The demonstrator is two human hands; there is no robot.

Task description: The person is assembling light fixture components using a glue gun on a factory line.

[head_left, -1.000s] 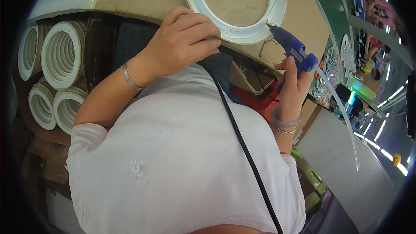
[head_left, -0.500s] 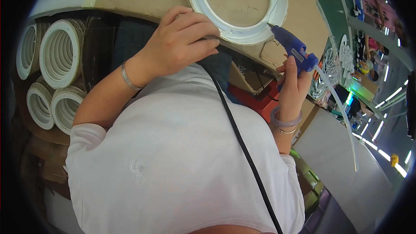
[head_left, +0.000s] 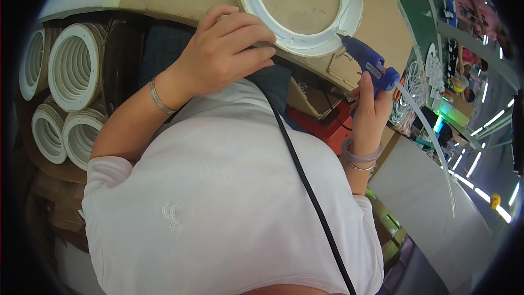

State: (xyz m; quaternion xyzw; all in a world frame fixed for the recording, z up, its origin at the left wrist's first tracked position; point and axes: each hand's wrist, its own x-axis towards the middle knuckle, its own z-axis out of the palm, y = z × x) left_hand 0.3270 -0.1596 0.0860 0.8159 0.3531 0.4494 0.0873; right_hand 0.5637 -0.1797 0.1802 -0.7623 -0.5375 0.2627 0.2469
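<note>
A white ring-shaped frame (head_left: 252,1) lies on the cardboard-covered work surface, partly cut off by the top of the view. At its lower left rim is my left hand (head_left: 226,49), palm down, with loosely bent, slightly parted fingers. Its fingertips overlap the rim; whether they touch it is hard to tell. My right hand (head_left: 371,101) is wrapped around the handle of a blue glue gun (head_left: 364,55). The gun's nozzle points at the ring's lower right edge, touching it or very close. A long clear glue stick (head_left: 428,128) trails from the gun's back.
Stacks of similar white rings (head_left: 75,68) stand at the left below the surface. A red box (head_left: 322,125) sits under the table edge. Coiled clear strands (head_left: 406,95) lie to the right, near a green work surface (head_left: 420,22). A black cord (head_left: 303,172) crosses my shirt.
My left hand has shifted very slightly left and up. The glue gun stays at the same part of the ring, with its trailing glue stick swung slightly right.
</note>
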